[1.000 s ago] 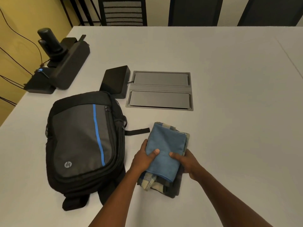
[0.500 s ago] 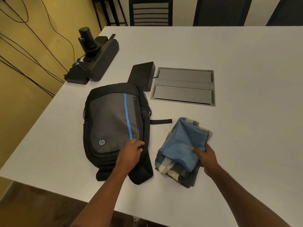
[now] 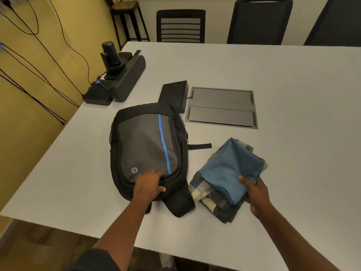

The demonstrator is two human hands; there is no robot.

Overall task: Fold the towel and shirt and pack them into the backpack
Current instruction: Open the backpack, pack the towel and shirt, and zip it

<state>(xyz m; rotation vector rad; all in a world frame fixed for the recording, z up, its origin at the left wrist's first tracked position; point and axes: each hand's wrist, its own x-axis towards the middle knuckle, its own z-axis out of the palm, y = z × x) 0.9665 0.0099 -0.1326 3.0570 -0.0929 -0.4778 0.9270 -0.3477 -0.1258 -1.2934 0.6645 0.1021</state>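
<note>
A black and grey backpack (image 3: 146,145) with a blue stripe lies flat on the white table (image 3: 293,85), its zips closed. My left hand (image 3: 149,184) grips its near bottom edge. To the right, a folded blue towel (image 3: 230,171) rests on top of a folded plaid shirt (image 3: 203,192). My right hand (image 3: 254,190) holds the near end of this stack, thumb on the towel and fingers under the shirt. The stack's near end is lifted a little off the table.
A grey cable hatch (image 3: 222,107) is set into the table behind the clothes, with a small black box (image 3: 173,94) beside it. A black conference device (image 3: 119,75) sits at the far left edge. Chairs (image 3: 180,26) stand beyond the table.
My left hand has left the clothes stack and taken hold of the backpack's bottom edge. My right hand stays on the towel and shirt. The view has shifted left and back.
</note>
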